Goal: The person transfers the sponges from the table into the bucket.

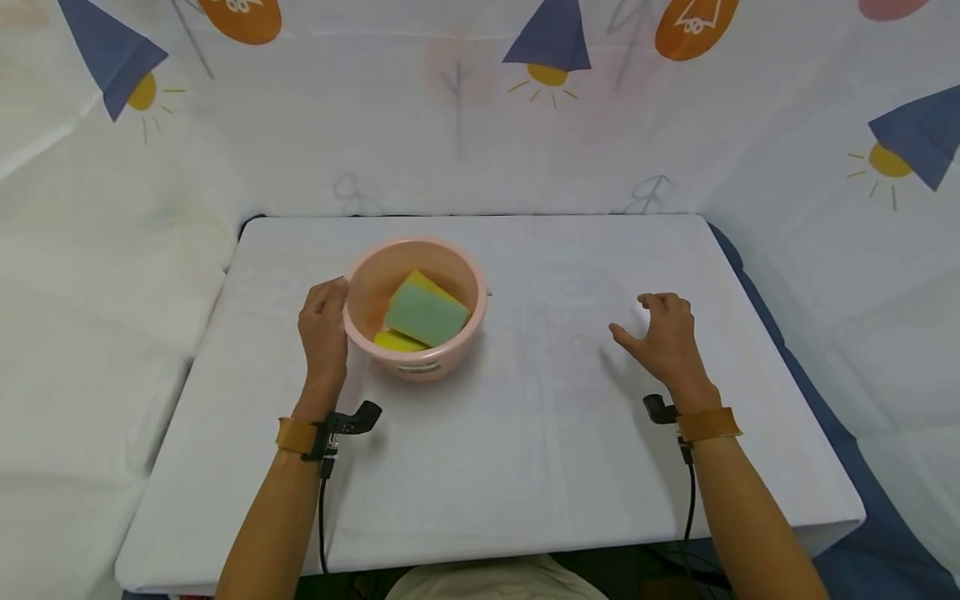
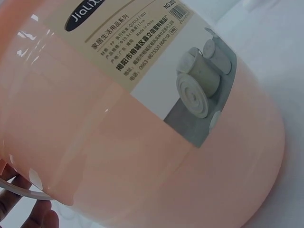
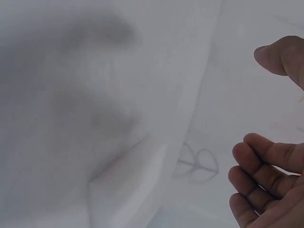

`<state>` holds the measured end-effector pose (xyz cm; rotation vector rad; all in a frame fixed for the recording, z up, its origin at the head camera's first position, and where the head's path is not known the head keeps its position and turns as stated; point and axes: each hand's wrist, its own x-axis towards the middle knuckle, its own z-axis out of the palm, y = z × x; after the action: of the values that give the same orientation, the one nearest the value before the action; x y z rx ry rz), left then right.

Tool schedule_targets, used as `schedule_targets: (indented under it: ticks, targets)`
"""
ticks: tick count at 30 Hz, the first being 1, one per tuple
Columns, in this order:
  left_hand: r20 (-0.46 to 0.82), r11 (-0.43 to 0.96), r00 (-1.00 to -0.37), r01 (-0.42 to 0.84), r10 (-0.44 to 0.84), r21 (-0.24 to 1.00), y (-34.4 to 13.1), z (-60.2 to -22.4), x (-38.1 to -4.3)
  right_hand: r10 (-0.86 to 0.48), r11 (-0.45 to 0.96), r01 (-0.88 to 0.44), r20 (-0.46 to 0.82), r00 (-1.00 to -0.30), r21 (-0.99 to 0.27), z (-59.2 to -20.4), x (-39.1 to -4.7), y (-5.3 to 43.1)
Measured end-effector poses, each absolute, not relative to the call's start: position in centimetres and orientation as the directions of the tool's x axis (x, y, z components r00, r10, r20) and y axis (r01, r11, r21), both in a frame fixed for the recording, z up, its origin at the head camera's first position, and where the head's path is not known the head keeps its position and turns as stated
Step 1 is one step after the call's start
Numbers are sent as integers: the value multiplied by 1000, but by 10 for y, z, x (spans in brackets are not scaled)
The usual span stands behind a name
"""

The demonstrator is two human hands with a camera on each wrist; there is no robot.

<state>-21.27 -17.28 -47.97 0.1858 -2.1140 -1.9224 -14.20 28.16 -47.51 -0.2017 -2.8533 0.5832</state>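
A pink plastic bucket (image 1: pixel 418 367) stands on the left half of the white table. Inside lies a sponge (image 1: pixel 426 315) with a green face and a yellow side, and a yellow piece (image 1: pixel 397 340) shows beneath it. At the bucket's left side, my left hand (image 1: pixel 324 325) grips its thin curved handle (image 2: pixel 26 191); the left wrist view shows fingers on both sides of that handle. My right hand (image 1: pixel 663 340) hovers above the right part of the table, holding nothing. Its thumb stands apart from the slightly bent fingers (image 3: pixel 266 178).
A white cloth covers the table (image 1: pixel 525 467). White fabric walls (image 1: pixel 465 125) with printed lamps rise behind it and at both sides. A printed label (image 2: pixel 166 85) is stuck on the bucket. Cables (image 1: pixel 322 517) run down from the wrist cameras.
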Motion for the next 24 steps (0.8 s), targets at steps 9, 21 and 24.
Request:
schedule_targets:
  ticks: [9, 21, 24]
  targets:
    - [102, 105, -955, 75, -278, 992, -173, -479, -212, 304, 883, 237, 109, -946, -404, -499, -140, 321]
    - [100, 96, -952, 75, -291, 993, -176, -476, -210, 360, 877, 306, 85, -929, -371, -519, -137, 347]
    - [83, 95, -955, 58, -284, 994, -171, -476, -211, 373, 874, 324, 74, -925, -363, -522, -134, 354]
